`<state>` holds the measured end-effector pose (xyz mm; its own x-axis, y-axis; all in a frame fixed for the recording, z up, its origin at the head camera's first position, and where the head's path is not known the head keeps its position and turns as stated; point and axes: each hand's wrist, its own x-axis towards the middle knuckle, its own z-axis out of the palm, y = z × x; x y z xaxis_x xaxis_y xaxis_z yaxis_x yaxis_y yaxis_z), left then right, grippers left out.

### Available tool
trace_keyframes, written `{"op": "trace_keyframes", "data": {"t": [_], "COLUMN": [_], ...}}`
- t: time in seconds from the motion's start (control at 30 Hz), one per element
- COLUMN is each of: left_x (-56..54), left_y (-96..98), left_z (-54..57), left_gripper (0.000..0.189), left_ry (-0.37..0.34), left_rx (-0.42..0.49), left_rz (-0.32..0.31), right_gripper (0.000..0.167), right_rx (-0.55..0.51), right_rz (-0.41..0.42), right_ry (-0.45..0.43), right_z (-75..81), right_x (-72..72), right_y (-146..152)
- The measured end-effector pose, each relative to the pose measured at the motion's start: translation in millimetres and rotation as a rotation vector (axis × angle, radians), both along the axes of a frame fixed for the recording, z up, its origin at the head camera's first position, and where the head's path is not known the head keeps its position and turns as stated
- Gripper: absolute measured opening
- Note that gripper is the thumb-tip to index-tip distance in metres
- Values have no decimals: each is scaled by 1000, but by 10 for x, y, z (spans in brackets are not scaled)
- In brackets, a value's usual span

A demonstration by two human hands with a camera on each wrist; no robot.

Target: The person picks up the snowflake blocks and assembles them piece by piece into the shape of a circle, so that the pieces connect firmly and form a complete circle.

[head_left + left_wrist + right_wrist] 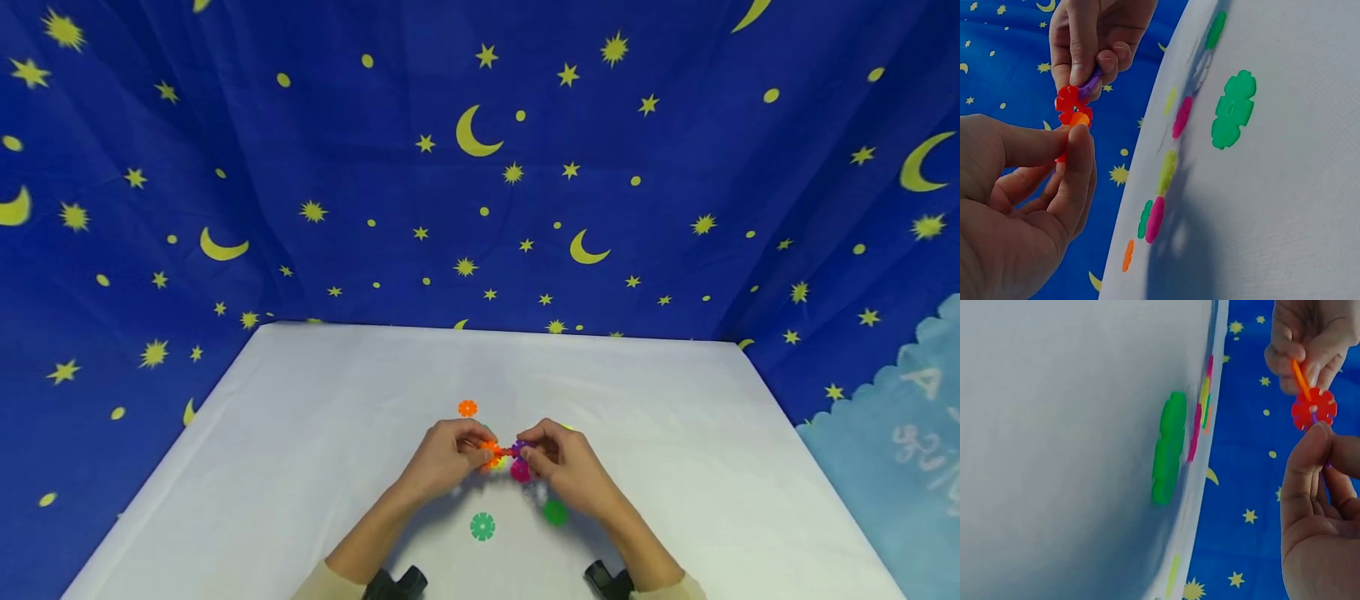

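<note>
head view, left to right: left of the red disc (507,452), the left hand (444,458) pinches a held orange disc (492,447) between thumb and fingertips. beyond the red disc, to its left, lies a loose orange disc (468,408); on the red disc's near side, a teal disc (482,526). the red disc itself is aloft between both sets of fingertips, slotted, it seems, into the held orange disc leftward and a purple disc (1090,84) rightward. that placement is, i judge, what matters most: edge-on from above, a thin bar running hand to hand, neither hand plainly nearer. right of it, the right hand (573,467) grips the purple disc with thumb and fingers. a magenta disc (521,472) shows just near-side of the red disc, and a green disc (556,512) lies farther right. most look like glossy plastic, round and petal-notched; the red one has a small central hole. the white cloth (240,483) below it is matte, faintly woven.
</note>
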<state>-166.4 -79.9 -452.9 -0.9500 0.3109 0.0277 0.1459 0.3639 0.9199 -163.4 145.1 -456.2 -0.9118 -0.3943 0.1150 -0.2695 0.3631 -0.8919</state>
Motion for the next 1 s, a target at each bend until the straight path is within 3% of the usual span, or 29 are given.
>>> {"op": "trace_keyframes", "data": {"t": [0.17, 0.4, 0.6, 0.83, 1.0], "left_x": [-38, -67, -59, -82, -91], "left_y": [-30, -62, -78, -114, -125], "left_z": [-9, 3, 61, 78, 73], "left_gripper": [14, 16, 21, 21, 22], "left_ry": [-114, -261, -236, -161, -147], "left_rx": [116, 322, 346, 304, 329], "left_rz": [44, 33, 35, 65, 75], "right_gripper": [15, 18, 24, 22, 26], "right_rx": [-71, -118, -186, -36, 76], "right_rz": [-10, 8, 123, 215, 313], "right_ry": [-94, -166, -242, -252, -225], "right_z": [23, 25, 15, 27, 60], "right_x": [4, -2, -26, -107, -122], "right_y": [-32, -47, 17, 192, 367]}}
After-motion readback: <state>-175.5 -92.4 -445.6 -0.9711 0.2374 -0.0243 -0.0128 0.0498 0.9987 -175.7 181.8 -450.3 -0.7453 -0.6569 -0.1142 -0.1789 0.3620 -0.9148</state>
